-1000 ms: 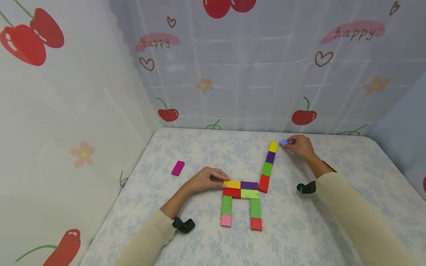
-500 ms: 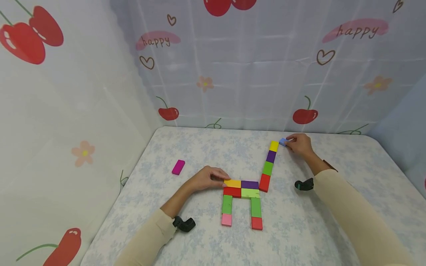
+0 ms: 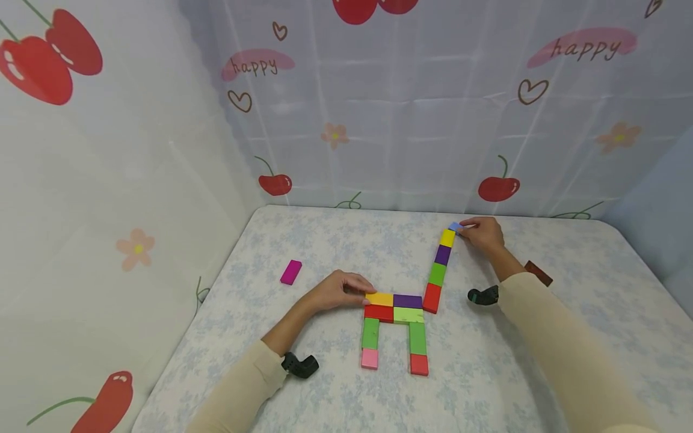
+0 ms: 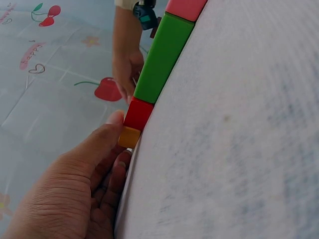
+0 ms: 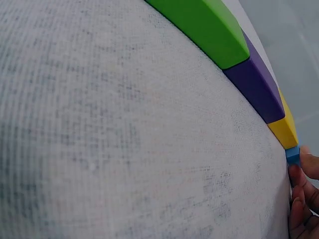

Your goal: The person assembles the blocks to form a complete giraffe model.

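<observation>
My right hand [image 3: 483, 233] pinches a small light-blue block [image 3: 454, 227] at the far end of a slanting row. Below it in that row come a yellow block [image 3: 447, 238], a purple one, a green one and a red block [image 3: 431, 297]. In the right wrist view the blue block [image 5: 293, 155] meets the yellow block's end. My left hand [image 3: 337, 291] pinches the left end of an orange block [image 3: 380, 299], thumb on one side and fingers on the other. Beside the orange block lies a purple block [image 3: 407, 301], with a red block [image 3: 379, 313] and a lime block [image 3: 408, 315] in front.
Two columns run toward me: a green block [image 3: 370, 332] with a pink block [image 3: 370, 359], and another green block [image 3: 417, 338] with a red end block [image 3: 419, 364]. A magenta block [image 3: 291, 272] lies at left. A brown block [image 3: 538, 273] lies by my right forearm.
My right hand has moved slightly left with the light-blue block, from beside the yellow block to its far end. More of the brown block now shows. My left hand stays put.
</observation>
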A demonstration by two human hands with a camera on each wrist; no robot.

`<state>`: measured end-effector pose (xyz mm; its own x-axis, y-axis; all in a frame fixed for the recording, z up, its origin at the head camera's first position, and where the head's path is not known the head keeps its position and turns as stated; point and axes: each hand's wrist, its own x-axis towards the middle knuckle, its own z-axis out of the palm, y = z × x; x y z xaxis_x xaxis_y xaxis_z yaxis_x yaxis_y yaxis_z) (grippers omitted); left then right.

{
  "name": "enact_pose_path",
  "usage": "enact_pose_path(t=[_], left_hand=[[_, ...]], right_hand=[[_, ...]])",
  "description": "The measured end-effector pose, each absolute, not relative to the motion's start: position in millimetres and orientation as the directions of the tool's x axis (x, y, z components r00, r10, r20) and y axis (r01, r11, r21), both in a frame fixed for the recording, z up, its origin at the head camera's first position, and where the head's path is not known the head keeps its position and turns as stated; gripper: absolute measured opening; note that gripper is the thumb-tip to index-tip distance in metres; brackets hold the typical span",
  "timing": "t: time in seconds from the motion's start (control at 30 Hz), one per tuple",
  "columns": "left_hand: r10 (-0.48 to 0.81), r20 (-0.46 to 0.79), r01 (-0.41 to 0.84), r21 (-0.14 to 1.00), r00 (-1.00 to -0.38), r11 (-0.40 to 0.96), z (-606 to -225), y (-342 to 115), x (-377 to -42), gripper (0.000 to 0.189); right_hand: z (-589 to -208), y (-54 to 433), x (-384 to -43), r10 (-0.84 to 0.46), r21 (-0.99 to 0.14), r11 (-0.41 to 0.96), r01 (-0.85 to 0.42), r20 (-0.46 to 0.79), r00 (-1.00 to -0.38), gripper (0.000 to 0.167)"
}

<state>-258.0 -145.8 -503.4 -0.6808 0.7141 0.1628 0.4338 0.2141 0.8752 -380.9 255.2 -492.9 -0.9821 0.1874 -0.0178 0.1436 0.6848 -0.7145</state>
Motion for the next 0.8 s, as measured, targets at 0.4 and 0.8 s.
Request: enact_pose_path(t=[0.4, 0.8], left_hand=[[0.721, 0.171, 0.443, 0.872, -0.672, 0.207, -503.3, -144.9, -258.9, 0.028], [0.718, 0.164, 0.439, 0.873, -0.676, 0.213, -503.2, -145.1, -258.6, 0.029]], right_hand=[[-491.7, 251.7, -384.5, 0.207, -0.687, 0.698, 0.202, -0.076, -0.975, 0.040], [-489.4, 247.4, -383.8, 0.130, -0.622, 0.771, 0.133, -0.051, -0.990, 0.040]])
